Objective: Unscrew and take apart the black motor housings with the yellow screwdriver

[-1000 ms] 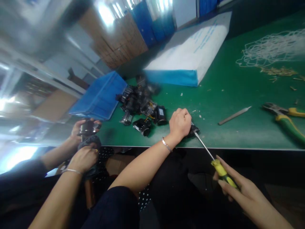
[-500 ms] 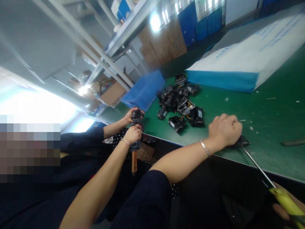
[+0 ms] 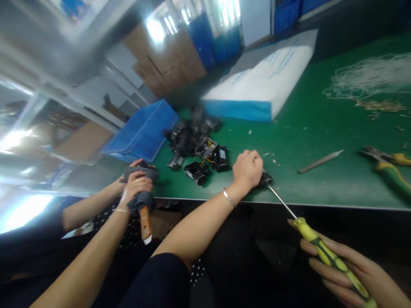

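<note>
My left hand (image 3: 247, 169) is closed over a small black part (image 3: 266, 179) near the front edge of the green table, pressing it down. Most of that part is hidden under the fingers. At the lower right, my right hand (image 3: 349, 267) wraps round the yellow and dark green handle of a screwdriver (image 3: 326, 250). The metal shaft slants up to the left, and its tip meets the black part beside my left hand. A heap of black motor-like units (image 3: 196, 149) with yellow wires lies to the left of my left hand.
A co-worker's hands (image 3: 138, 184) at left hold dark cloth and a wooden-handled tool (image 3: 145, 224). Behind are a blue crate (image 3: 141, 132) and a white-and-blue sack (image 3: 244, 109). A pointed metal rod (image 3: 321, 161), pliers (image 3: 385, 160) and white strings (image 3: 369, 77) lie at right.
The view has swung right, bringing the pliers, strings and more of my right hand into sight. My left hand stays on the black part, and the screwdriver tip remains against it.
</note>
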`<control>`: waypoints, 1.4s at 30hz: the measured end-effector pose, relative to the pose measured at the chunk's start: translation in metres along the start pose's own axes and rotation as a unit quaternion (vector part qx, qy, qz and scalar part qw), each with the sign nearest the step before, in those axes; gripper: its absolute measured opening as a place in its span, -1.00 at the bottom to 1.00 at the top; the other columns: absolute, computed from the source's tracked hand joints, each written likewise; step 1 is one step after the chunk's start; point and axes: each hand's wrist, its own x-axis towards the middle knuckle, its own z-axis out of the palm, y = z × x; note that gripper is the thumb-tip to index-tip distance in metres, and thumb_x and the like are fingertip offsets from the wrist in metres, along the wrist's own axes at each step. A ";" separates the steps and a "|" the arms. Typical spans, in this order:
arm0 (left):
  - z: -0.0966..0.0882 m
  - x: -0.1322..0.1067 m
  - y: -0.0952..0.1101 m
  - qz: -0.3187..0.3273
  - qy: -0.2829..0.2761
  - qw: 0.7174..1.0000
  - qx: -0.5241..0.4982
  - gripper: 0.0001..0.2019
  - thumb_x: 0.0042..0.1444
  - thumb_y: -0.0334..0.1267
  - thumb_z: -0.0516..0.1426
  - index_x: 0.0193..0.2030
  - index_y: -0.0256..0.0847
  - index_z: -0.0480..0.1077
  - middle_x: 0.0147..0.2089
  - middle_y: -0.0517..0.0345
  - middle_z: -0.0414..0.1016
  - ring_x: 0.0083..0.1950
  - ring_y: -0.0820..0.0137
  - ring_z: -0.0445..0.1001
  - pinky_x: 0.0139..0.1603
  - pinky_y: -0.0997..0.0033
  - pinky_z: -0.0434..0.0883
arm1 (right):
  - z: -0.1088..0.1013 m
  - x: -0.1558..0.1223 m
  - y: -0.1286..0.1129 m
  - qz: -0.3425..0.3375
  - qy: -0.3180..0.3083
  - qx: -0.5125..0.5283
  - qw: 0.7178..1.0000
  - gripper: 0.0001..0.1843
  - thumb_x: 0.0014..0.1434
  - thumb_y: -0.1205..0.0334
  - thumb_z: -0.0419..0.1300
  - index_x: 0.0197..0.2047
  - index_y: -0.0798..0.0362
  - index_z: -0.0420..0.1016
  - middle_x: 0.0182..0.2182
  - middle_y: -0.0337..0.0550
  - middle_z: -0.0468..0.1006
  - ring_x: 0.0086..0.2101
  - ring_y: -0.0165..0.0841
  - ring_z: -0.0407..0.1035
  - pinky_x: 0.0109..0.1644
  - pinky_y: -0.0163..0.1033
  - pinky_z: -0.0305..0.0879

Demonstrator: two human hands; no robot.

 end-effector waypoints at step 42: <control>0.004 0.006 -0.002 0.031 0.004 0.999 -0.036 -0.76 0.14 -0.36 -0.10 -0.45 -0.15 0.33 -0.23 0.15 0.48 -0.13 0.34 0.43 -0.15 0.36 0.31 | 0.031 0.007 -0.012 -0.075 -0.026 -0.227 0.971 -0.36 0.28 0.05 0.10 0.36 -0.07 0.00 -0.46 -0.33 0.29 -0.70 -0.61 0.07 -0.73 -0.51 0.07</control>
